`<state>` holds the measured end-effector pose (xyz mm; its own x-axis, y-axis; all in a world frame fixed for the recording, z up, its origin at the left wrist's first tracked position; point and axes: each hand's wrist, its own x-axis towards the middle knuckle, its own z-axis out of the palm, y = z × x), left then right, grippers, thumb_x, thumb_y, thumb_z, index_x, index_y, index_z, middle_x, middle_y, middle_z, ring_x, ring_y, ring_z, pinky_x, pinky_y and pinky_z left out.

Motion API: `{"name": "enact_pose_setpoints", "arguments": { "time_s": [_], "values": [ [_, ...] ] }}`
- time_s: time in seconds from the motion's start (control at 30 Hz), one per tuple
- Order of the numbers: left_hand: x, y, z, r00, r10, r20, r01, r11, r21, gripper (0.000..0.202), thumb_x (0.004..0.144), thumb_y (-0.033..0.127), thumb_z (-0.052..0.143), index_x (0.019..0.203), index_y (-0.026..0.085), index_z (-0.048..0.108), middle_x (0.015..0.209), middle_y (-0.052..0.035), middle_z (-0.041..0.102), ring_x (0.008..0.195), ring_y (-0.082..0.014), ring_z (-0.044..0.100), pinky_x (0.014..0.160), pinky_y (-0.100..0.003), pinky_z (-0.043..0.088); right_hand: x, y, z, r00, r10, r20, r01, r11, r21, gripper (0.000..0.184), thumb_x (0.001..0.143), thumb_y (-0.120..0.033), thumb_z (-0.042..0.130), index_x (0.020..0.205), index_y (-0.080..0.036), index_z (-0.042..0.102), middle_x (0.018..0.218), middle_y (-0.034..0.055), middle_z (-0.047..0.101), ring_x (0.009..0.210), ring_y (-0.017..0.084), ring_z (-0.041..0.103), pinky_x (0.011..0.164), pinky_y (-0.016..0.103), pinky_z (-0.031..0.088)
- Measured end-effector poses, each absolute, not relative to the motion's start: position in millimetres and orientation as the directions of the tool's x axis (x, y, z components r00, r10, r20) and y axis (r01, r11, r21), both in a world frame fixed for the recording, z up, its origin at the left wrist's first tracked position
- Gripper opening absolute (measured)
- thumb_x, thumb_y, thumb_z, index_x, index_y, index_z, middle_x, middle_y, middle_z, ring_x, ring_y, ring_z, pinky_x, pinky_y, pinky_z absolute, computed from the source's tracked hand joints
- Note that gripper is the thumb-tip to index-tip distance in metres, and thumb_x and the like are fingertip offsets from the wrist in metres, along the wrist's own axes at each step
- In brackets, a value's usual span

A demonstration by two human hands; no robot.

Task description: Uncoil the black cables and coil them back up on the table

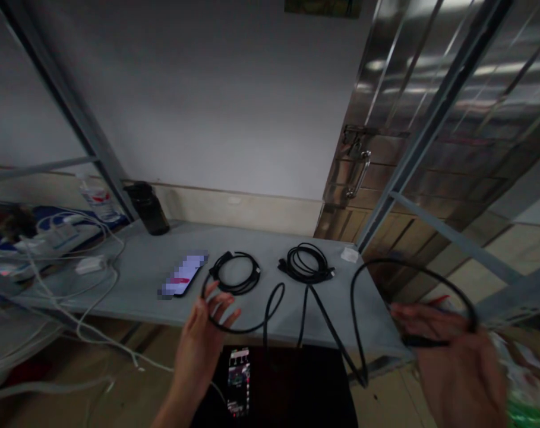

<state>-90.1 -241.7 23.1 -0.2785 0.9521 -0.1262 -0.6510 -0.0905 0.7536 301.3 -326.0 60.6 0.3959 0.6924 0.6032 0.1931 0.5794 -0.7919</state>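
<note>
A loose black cable [336,336] stretches in bends and loops between my two hands, in front of the grey table. My left hand [205,327] has the cable running through its curled fingers, near the table's front edge. At the right, my right hand [452,356] is closed on the other end; a dark plug sticks out from its fingers, which are blurred. Two coiled black cables lie on the table: a left coil [257,276] just beyond my left hand and a right coil [306,279] farther right. Lit phone [187,274] lies left of them.
Another phone [238,380] rests on a dark surface below the table [140,261]. A dark bottle [148,208] stands at the back left. White cords [80,321] and a power strip [51,241] clutter the left. Metal posts [412,148] frame the right side.
</note>
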Motion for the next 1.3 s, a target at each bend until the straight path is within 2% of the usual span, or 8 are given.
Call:
{"name": "enact_pose_setpoints", "arguments": {
  "time_s": [0.17,0.3,0.43,0.57,0.77,1.0,1.13,1.3],
  "values": [
    [-26,-273,-29,-0.040,0.947,-0.318,-0.778,0.170,0.605,0.059,0.088,0.056,0.092,0.138,0.029,0.079,0.141,-0.0136,0.078,0.135,-0.0357,0.072,0.111,-0.053,0.063,216,-315,17,0.103,0.918,0.383,0.308,0.337,-0.890,0.041,0.119,-0.050,0.045,0.131,-0.027,0.077,0.128,0.0105,0.082,0.119,0.025,0.080,0.106,0.038,0.066],
    [-11,-287,-45,0.110,0.935,-0.336,-0.795,0.285,0.535,0.050,0.084,0.050,0.096,0.125,0.024,0.084,0.138,-0.0157,0.081,0.134,-0.0386,0.074,0.118,-0.054,0.058,169,-317,-16,-0.086,0.940,0.330,0.421,0.334,-0.844,0.034,0.119,-0.044,0.048,0.134,-0.029,0.075,0.128,0.0074,0.081,0.118,0.021,0.080,0.105,0.029,0.064],
    [-21,-283,-37,0.153,0.921,-0.358,-0.728,0.350,0.590,0.051,0.080,0.046,0.099,0.124,0.024,0.084,0.125,-0.0130,0.084,0.125,-0.0338,0.078,0.109,-0.044,0.063,147,-315,-24,-0.225,0.920,0.321,0.497,0.392,-0.774,0.028,0.118,-0.030,0.046,0.130,-0.029,0.071,0.125,0.0061,0.080,0.115,0.021,0.079,0.103,0.029,0.062],
    [-35,-269,-15,0.160,0.918,-0.363,-0.602,0.383,0.701,0.064,0.080,0.054,0.098,0.134,0.025,0.078,0.108,-0.0091,0.084,0.099,-0.0258,0.080,0.080,-0.032,0.063,136,-313,-24,-0.326,0.910,0.256,0.572,0.406,-0.713,0.031,0.112,-0.015,0.050,0.132,-0.027,0.070,0.123,0.0063,0.081,0.111,0.023,0.080,0.098,0.031,0.063],
    [-53,-243,14,0.204,0.962,-0.183,-0.256,0.233,0.938,0.054,0.084,0.062,0.092,0.105,0.015,0.077,0.060,0.0060,0.052,0.060,-0.0124,0.052,0.063,-0.026,0.044,126,-303,-25,-0.447,0.842,0.300,0.654,0.537,-0.532,0.042,0.110,-0.035,0.071,0.150,-0.024,0.063,0.137,0.0087,0.078,0.123,0.028,0.077,0.106,0.039,0.061],
    [-95,-172,20,-0.022,0.962,0.271,0.362,-0.245,0.899,0.042,0.090,0.056,0.077,0.110,0.019,0.075,0.092,-0.0061,0.078,0.088,-0.0257,0.072,0.081,-0.035,0.055,128,-212,-8,-0.572,0.689,0.445,0.738,0.669,-0.089,0.015,0.109,-0.036,0.073,0.107,-0.021,0.073,0.099,0.0047,0.074,0.107,0.024,0.071,0.119,0.046,0.051],
    [-119,-124,7,-0.136,0.885,0.445,0.560,-0.302,0.771,0.033,0.091,0.050,0.066,0.106,0.021,0.071,0.100,-0.0082,0.078,0.096,-0.0282,0.073,0.094,-0.041,0.057,115,-148,-12,-0.541,0.672,0.505,0.737,0.669,-0.100,0.011,0.109,-0.032,0.074,0.112,-0.022,0.075,0.120,0.0074,0.074,0.126,0.024,0.066,0.132,0.053,0.039],
    [-148,-97,-32,-0.162,0.863,0.479,0.688,-0.249,0.681,0.033,0.091,0.046,0.060,0.109,0.020,0.069,0.106,-0.0142,0.077,0.104,-0.0352,0.073,0.101,-0.053,0.057,91,-107,-43,-0.531,0.678,0.508,0.695,0.692,-0.197,0.016,0.105,-0.028,0.078,0.119,-0.020,0.075,0.140,0.0121,0.069,0.141,0.029,0.060,0.123,0.051,0.051]
  ]
}}
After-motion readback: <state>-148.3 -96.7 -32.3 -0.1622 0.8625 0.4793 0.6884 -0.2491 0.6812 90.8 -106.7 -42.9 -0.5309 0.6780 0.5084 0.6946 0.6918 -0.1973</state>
